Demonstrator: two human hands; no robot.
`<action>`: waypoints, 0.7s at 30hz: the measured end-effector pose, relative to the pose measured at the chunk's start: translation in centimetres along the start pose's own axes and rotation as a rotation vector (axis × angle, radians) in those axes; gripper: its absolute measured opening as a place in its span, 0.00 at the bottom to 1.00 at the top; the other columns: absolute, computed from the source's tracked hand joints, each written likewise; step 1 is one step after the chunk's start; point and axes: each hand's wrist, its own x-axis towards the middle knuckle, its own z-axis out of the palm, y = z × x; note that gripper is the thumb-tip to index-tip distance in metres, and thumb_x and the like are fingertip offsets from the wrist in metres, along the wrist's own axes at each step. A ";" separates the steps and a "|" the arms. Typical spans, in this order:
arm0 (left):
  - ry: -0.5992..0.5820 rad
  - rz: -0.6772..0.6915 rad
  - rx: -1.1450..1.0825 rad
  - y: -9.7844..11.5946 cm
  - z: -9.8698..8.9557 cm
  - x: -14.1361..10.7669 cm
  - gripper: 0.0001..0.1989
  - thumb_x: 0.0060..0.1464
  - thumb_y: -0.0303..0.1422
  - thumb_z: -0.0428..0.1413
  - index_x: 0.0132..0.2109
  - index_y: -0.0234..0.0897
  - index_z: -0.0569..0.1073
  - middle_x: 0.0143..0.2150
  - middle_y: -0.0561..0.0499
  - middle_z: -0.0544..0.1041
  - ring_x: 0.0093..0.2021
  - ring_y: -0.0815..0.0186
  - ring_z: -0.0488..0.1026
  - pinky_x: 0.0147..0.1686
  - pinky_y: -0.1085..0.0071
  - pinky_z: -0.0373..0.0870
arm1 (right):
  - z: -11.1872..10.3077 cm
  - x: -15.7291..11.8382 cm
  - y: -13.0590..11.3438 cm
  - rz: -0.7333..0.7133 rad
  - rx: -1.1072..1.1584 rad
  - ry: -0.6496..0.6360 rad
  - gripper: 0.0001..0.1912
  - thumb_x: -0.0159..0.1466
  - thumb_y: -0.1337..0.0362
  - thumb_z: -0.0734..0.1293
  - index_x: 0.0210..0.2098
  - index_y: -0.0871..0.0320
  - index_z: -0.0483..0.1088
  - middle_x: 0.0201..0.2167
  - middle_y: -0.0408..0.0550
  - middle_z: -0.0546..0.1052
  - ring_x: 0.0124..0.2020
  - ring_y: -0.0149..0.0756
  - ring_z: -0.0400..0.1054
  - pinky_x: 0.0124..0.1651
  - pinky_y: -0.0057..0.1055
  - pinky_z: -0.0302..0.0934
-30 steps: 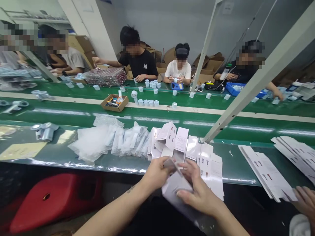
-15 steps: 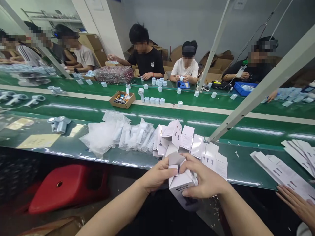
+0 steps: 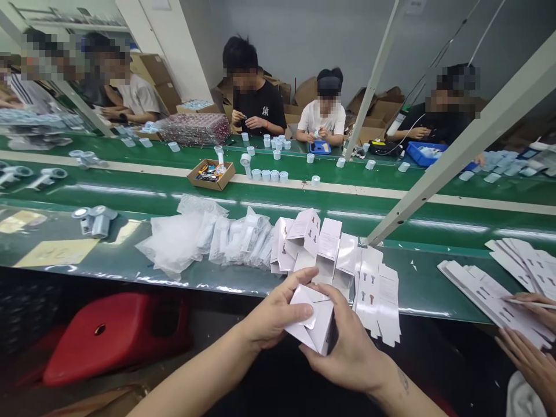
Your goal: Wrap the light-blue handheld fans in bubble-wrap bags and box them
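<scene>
A small white box (image 3: 319, 324) is held between both hands above the near edge of the bench, its folded flaps facing up. My left hand (image 3: 275, 310) grips its left side, thumb lying on the flaps. Around the right side and lower edge, my right hand (image 3: 351, 341) has its fingers wrapped. Just beyond stand white printed boxes (image 3: 330, 238), some open-ended. Flat cartons (image 3: 380, 289) lie at their right, overhanging the edge. Bubble-wrapped pieces (image 3: 243, 237) rest left of the boxes.
Flat cartons (image 3: 482, 289) lie at right near another person's hands (image 3: 527, 353). A metal post (image 3: 434, 179) slants over the bench. Across the green conveyor (image 3: 269, 200), several people sit behind blue cups. A parts box (image 3: 211, 175) stands mid-belt. A red stool (image 3: 117, 330) is below left.
The box's raised flaps are now folded down, and my right hand has shifted around its side. At right, a second hand of the other person has appeared over the flat cartons.
</scene>
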 end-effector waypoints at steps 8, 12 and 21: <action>0.092 0.041 0.123 -1.5 0.7 -1.4 0.32 0.43 0.26 0.66 0.56 0.42 0.66 0.51 0.47 0.73 0.41 0.65 0.72 0.39 0.70 0.68 | 0.0 -0.6 0.2 0.080 0.140 -0.163 0.48 0.49 0.69 0.73 0.64 0.52 0.49 0.62 0.57 0.66 0.62 0.51 0.63 0.62 0.48 0.61; 0.119 0.047 0.172 -1.7 0.6 -1.7 0.29 0.45 0.26 0.64 0.55 0.42 0.67 0.51 0.48 0.73 0.40 0.66 0.71 0.38 0.71 0.67 | 0.2 -0.8 0.4 0.007 0.100 -0.141 0.49 0.49 0.69 0.73 0.64 0.52 0.47 0.63 0.58 0.64 0.63 0.52 0.61 0.62 0.48 0.61; -0.253 0.037 0.273 -1.7 -2.9 -1.8 0.56 0.42 0.46 0.69 0.71 0.44 0.47 0.69 0.38 0.57 0.66 0.44 0.58 0.62 0.50 0.57 | 1.3 -0.1 0.5 0.081 0.450 -0.004 0.48 0.53 0.59 0.75 0.65 0.46 0.46 0.60 0.56 0.65 0.59 0.51 0.66 0.59 0.49 0.62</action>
